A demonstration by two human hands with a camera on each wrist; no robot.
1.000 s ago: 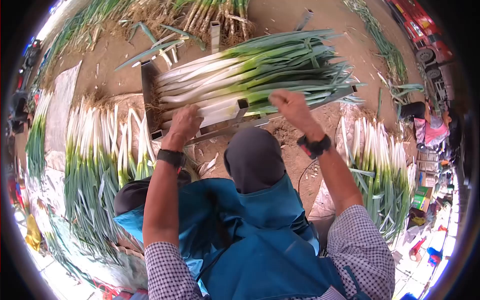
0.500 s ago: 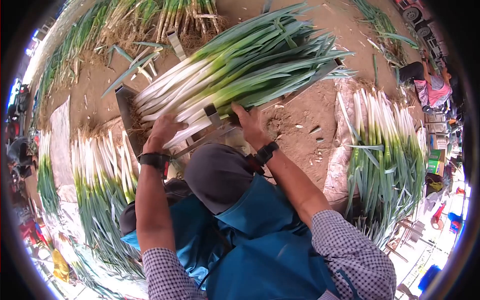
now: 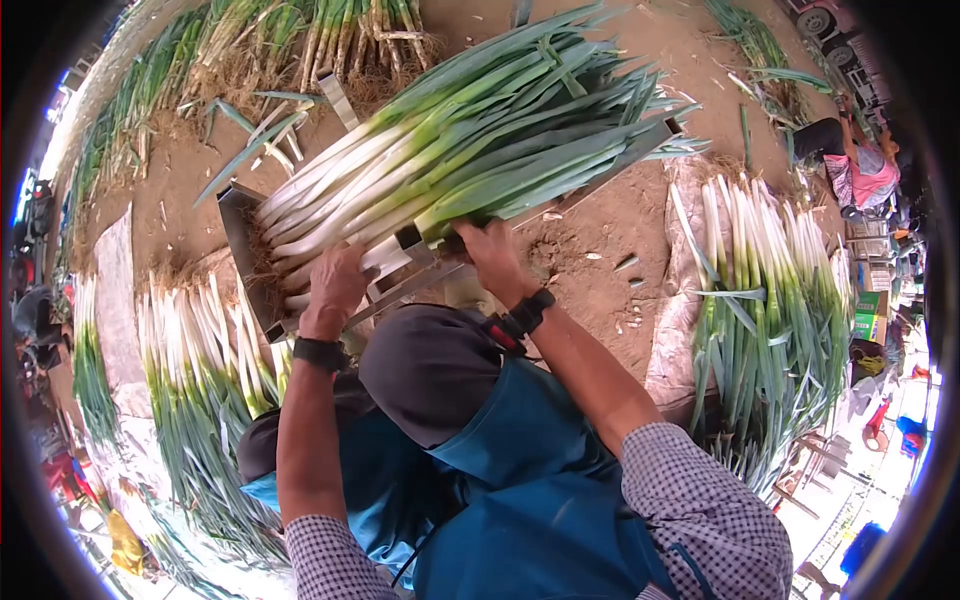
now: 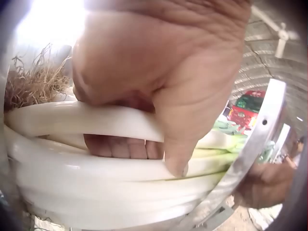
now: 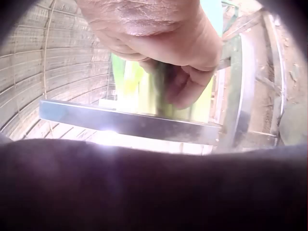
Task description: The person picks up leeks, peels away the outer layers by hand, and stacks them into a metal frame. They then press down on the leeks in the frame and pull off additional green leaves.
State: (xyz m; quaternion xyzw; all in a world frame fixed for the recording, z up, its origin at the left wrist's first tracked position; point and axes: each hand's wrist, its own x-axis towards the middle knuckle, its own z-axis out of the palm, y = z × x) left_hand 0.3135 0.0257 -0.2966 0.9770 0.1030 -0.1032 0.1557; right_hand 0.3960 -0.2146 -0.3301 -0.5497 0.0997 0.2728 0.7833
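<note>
A thick bundle of long green onions (image 3: 430, 160) lies in a metal frame (image 3: 236, 235), roots at the left end and leaves to the right. My left hand (image 3: 338, 285) grips white stalks near the roots. In the left wrist view, the thumb presses over the stalks (image 4: 86, 168) while the fingers curl behind one of them. Farther right, beside the frame's near upright post (image 3: 408, 236), my right hand (image 3: 492, 262) grips the bundle's near side. The right wrist view shows its fingers bent against the pale green part of the stalks (image 5: 130, 89), partly hidden behind a metal bar (image 5: 130, 122).
More green onions lie in rows on the ground at left (image 3: 200, 390) and right (image 3: 765, 320). Other rooty bunches (image 3: 365, 40) are at the far side, near loose leaf scraps (image 3: 265, 135). My knee (image 3: 430, 375) is close to the frame. Another person (image 3: 870, 180) is at far right.
The right hand has come left and down onto the bundle beside the post, its fingers now closed in. The left hand has shifted slightly left along with the frame in view, which appears more tilted.
</note>
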